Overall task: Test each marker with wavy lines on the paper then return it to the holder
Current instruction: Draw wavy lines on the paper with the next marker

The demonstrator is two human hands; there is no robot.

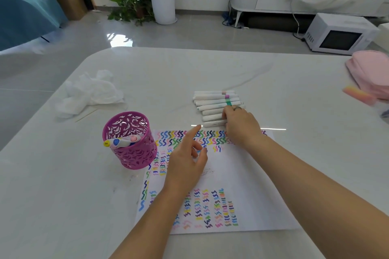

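A row of several white markers (pixel 212 103) lies side by side on the table beyond the paper (pixel 235 170). The paper is covered with coloured wavy lines along its top, left and lower parts. My right hand (pixel 242 126) lies over the right ends of the nearest markers, its thumb and fingers curled onto a white marker (pixel 211 123) that rests on the table. My left hand (pixel 187 162) hovers over the paper's upper left with fingers spread and nothing in it. The pink perforated holder (pixel 130 153) stands left of the paper with a few markers (pixel 122 142) inside.
A crumpled white tissue (pixel 90 92) lies at the back left of the white table (pixel 63 195). A pink cloth (pixel 370 71) and a pink-orange eraser-like block (pixel 357 94) sit at the right edge. A microwave (pixel 339 35) and potted plants (pixel 134 0) stand on the floor beyond.
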